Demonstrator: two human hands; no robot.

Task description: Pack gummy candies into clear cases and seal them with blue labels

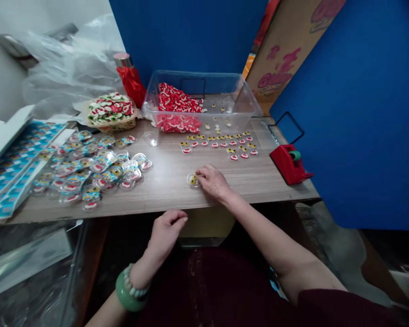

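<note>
My right hand (214, 182) reaches over the table, its fingers pinched at the right side of a small clear plastic case (190, 184). Yellow eye-shaped candy (193, 179) shows inside this case; the fingertips hide part of it. My left hand (166, 230) hangs just in front of the table edge, thumb against curled fingers, with nothing visible in it. Beyond the right hand lie rows of yellow eye candies (230, 150) and red-and-white mouth-shaped candies (214, 145). Left of the case is a heap of filled clear packs (104, 161) with blue printed strips.
A clear plastic bin (252, 102) with red-and-white candies stands at the back. Beside it are a heaped tub (111, 125) and a red-wrapped bottle (131, 81). A red tape dispenser (286, 165) sits right. Blue printed sheets (23, 159) lie left, a clear lid (152, 139) mid-table.
</note>
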